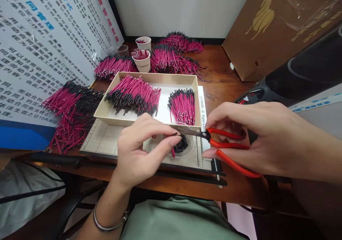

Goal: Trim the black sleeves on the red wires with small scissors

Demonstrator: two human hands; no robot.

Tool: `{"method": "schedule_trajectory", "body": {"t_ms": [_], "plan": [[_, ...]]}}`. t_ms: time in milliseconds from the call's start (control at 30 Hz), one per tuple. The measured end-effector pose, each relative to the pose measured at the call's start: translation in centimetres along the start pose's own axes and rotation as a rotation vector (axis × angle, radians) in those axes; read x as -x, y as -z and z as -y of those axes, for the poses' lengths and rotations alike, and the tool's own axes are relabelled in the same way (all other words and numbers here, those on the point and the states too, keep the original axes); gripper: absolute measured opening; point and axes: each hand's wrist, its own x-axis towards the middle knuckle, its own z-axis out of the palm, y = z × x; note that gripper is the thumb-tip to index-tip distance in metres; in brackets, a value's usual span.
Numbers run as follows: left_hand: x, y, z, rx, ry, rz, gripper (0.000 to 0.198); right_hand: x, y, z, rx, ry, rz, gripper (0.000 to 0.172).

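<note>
My left hand [141,144] pinches a thin pink wire [173,154] between thumb and fingertips. Only its lower end shows below the thumb; the rest is mostly hidden. In my right hand [251,126] are red-handled scissors [227,145], their dark blades reaching left to my left fingertips. Whether the blades touch the wire I cannot tell. Just under both hands sits a clear plastic cup [192,148] with a heap of black pieces [181,144] in it. Behind the hands, a shallow cream box [128,121] holds two bundles of pink wires with black ends [137,94].
A paper cutter board [103,138] lies beneath the box and cup. More wire piles [77,108] lie at left and behind [171,58]. Paper cups [143,65] with pink pieces stand at the back. A brown carton [248,30] and a black cylindrical object [301,69] stand at right.
</note>
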Motion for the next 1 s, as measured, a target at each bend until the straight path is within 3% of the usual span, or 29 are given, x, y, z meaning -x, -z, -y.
{"method": "schedule_trajectory", "body": {"t_ms": [167, 400, 1000], "plan": [[0.2, -0.5, 0.7, -0.074, -0.061, 0.015, 0.017, 0.2, -0.5, 0.4, -0.034, -0.027, -0.048, 0.035], [0.7, -1.3, 1.0, -0.123, -0.110, 0.009, 0.025, 1.4, -2.2, 0.1, 0.007, -0.021, -0.115, 0.016], [0.9, -1.5, 1.3, -0.142, -0.150, 0.034, 0.026, 1.5, -2.7, 1.0, -0.044, -0.037, -0.065, 0.016]]}}
